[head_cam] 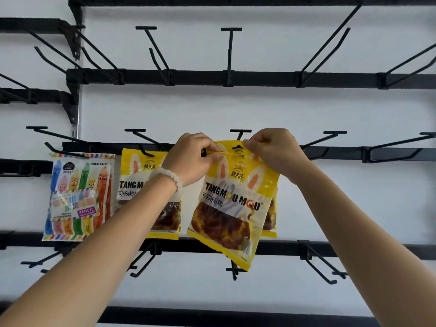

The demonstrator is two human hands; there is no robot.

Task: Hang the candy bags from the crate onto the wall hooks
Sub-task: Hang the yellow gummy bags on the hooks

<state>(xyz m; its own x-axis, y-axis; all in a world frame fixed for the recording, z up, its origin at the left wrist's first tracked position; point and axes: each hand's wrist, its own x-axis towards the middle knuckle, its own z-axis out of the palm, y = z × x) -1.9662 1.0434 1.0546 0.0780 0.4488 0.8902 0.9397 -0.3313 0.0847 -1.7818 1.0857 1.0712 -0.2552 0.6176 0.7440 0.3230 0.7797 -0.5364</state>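
Both hands, my left hand point(188, 156) and right hand point(273, 152), pinch the top edge of a yellow bag point(233, 201), tilted at a hook point(240, 134); another bag hangs behind it.

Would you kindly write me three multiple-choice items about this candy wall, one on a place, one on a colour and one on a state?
1. Where does the pencil bag hang?
A. At the left end of the hung bags
B. On the top rail
C. Right of both hands

2. What is the main colour of the bag in the hands?
A. Blue
B. Yellow
C. Green

3. How is that bag held?
A. The left hand alone grips its bottom
B. It lies flat on an open palm
C. Both hands pinch its top edge

Answers: 1 A, it is the leftmost bag, beside a yellow bag. 2 B, its pack is yellow with dark candy showing. 3 C, the left hand and right hand each pinch the top edge near a hook.
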